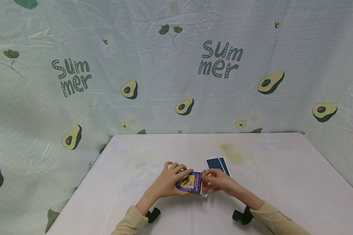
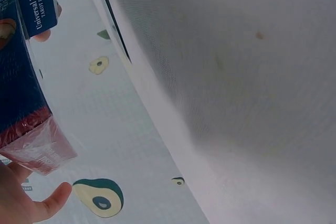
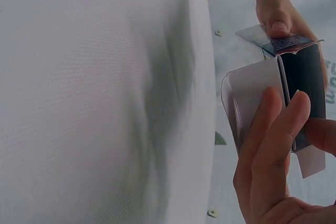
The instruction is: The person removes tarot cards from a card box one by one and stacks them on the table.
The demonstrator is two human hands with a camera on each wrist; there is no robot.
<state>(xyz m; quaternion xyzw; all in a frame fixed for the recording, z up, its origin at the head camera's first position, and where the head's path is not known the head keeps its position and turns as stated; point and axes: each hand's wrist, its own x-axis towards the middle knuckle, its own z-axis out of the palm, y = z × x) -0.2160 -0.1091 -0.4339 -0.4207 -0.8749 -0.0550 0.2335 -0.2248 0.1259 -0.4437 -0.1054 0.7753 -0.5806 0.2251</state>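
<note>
Head view, nearest first: two beige sleeves come in from about 6 o'clock, and both hands meet over the near middle of the white worktop [image 1: 282, 182]. The left hand [image 1: 167, 182] curls its fingers and thumb round a tarot deck box [image 1: 190, 182], gripping it from the 9 o'clock side; the box shows purple and blue faces with a yellow picture. The right hand [image 1: 220, 183] is at the box's 3 o'clock end, fingers bent onto its white end flap.

The left wrist camera shows the box [image 2: 23, 77] up close, printed "Universal Waite Tarot Deck" on a blue panel, with clear wrap crumpled over its red lower corner; the left hand's [image 2: 21, 200] palm and thumb sit just beneath it.

The right wrist camera shows the box end open: the right hand's [image 3: 275, 161] fingers press and pinch the white flap [image 3: 252, 90] beside the dark opening, while a thumb of the other hand holds the far side of the box.

Just beyond the right hand, toward 12 o'clock, two dark blue cards [image 1: 218, 164] lie face down on the worktop, overlapping and slightly fanned.

Farthest off, a pale cloth backdrop [image 1: 176, 75] printed with avocados and the word "Summer" rises behind and to both sides of the worktop.
</note>
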